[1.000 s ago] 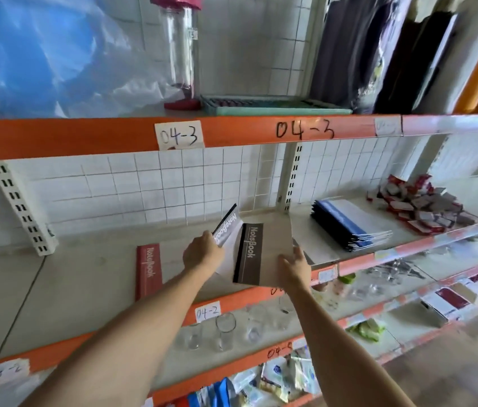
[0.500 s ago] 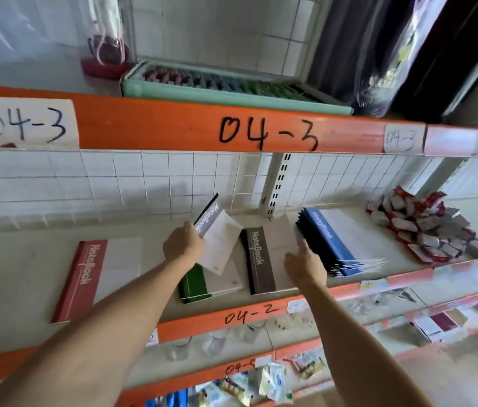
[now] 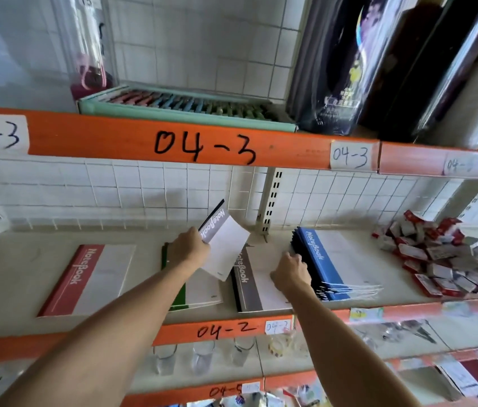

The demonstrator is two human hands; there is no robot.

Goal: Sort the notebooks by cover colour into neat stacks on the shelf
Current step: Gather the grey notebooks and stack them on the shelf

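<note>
The left hand (image 3: 188, 250) grips a grey notebook (image 3: 223, 243) by its spine edge and holds it tilted above the shelf (image 3: 11, 277), likely awaiting its matching stack. Just below it lies the green notebook (image 3: 199, 292); the red notebook (image 3: 90, 279) sits further left. The right hand (image 3: 290, 273) curls onto the blue stack (image 3: 328, 259), seemingly taking the next one; whether it grips cannot be told. Between both hands rests the brown notebook (image 3: 256, 282).
</note>
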